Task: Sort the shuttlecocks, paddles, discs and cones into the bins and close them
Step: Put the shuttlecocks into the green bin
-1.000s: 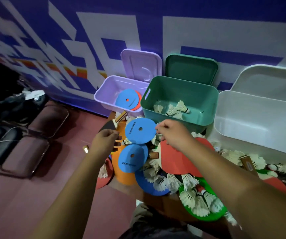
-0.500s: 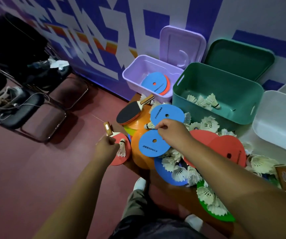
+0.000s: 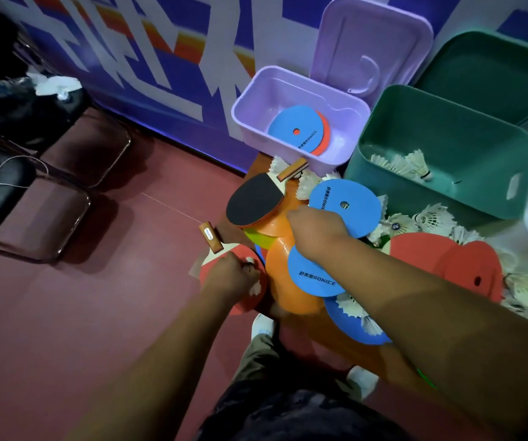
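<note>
Both hands curl: the left hand [image 3: 229,276] pinches a shuttlecock [image 3: 254,286] on the red paddle [image 3: 240,303], while the right hand [image 3: 315,229] has an unclear hold.

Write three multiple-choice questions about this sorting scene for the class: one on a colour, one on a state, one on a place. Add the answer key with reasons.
1. What colour is the top disc in the purple bin?
A. blue
B. green
C. yellow

2. How does the purple lid stand?
A. shut on its bin
B. upright behind its bin
C. inside its bin

3. Where do the shuttlecocks already sorted lie?
A. in the purple bin
B. in the green bin
C. on the purple lid

Key:
1 A: a blue disc lies over an orange-red one in that bin.
2 B: the lid leans against the wall behind the bin, which is open.
3 B: white feathered shuttlecocks rest on the green bin's floor, and the purple bin holds only discs.
</note>
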